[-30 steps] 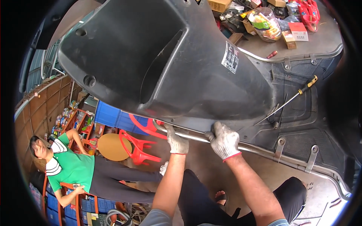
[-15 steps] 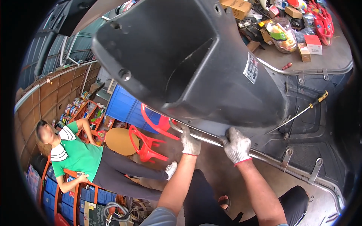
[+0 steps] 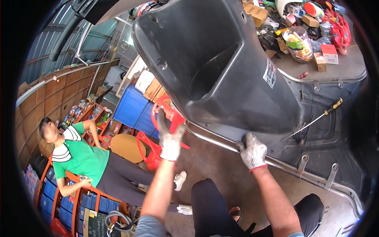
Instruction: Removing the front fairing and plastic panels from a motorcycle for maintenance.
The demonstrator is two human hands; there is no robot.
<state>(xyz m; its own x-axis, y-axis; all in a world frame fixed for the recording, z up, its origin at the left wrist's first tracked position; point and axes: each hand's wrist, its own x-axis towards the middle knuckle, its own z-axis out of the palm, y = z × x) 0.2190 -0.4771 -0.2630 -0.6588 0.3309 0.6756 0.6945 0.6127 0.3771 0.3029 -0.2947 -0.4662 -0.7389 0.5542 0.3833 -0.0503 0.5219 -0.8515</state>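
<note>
My left hand (image 3: 170,140), in a grey-white knit glove, is open in the air left of the chrome tube (image 3: 209,139), with fingers pointing up and apart. My right hand (image 3: 252,151), gloved alike, is closed on that tube at the lower edge of a large black plastic scooter panel (image 3: 244,98) with a deep recessed compartment and a label on its side. A long screwdriver (image 3: 336,104) with a yellow-and-black handle lies on the black floorboard (image 3: 347,122), its tip at the panel's base. Metal brackets (image 3: 331,175) stand along the lower tube.
A person in green (image 3: 81,154) is at the left beside orange shelves holding blue bins (image 3: 47,201). Red plastic chairs (image 3: 152,156), a round board (image 3: 122,146) and blue crates (image 3: 128,102) are beyond my hands. Boxes and parts (image 3: 329,55) crowd the upper right.
My left hand has let go of the tube, opened and moved left. My right hand stays on it. The view has shifted, so the panel appears farther right.
</note>
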